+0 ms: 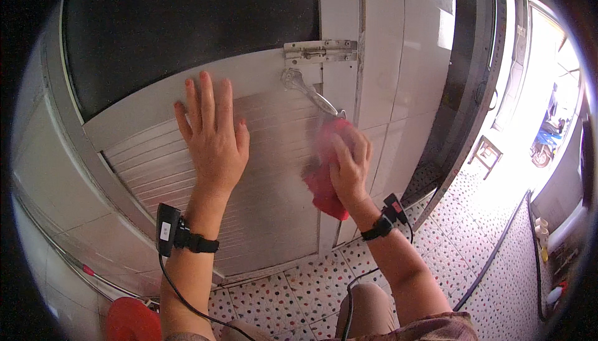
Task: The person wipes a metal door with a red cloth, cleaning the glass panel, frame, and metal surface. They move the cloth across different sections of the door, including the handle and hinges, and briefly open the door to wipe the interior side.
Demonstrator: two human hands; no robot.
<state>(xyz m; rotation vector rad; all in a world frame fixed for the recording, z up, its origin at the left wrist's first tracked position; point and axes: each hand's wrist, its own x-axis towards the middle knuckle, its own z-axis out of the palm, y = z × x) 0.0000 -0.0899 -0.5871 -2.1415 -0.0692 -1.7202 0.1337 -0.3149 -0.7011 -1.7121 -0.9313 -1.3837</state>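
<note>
A white ribbed door (pixel 271 154) with a dark upper panel (pixel 196 18) fills the middle. My left hand (pixel 212 131) lies flat with fingers spread against its middle rail and ribbed part, holding nothing. My right hand (pixel 350 163) grips a red cloth (pixel 329 196) at the door's edge, just below the metal pull handle (pixel 313 95); the cloth's upper part is blurred. Above the handle, a metal slide bolt (pixel 320 52) spans the door and its frame. Both wrists wear black straps with small cabled devices.
White wall tiles (pixel 378 56) flank the door. Beneath is a speckled tile floor (pixel 308 280). A red round object (pixel 133 320) stands at lower left. A dark hose (pixel 495 252) runs along the floor at right, and a small stool (pixel 486 154) stands near the bright doorway.
</note>
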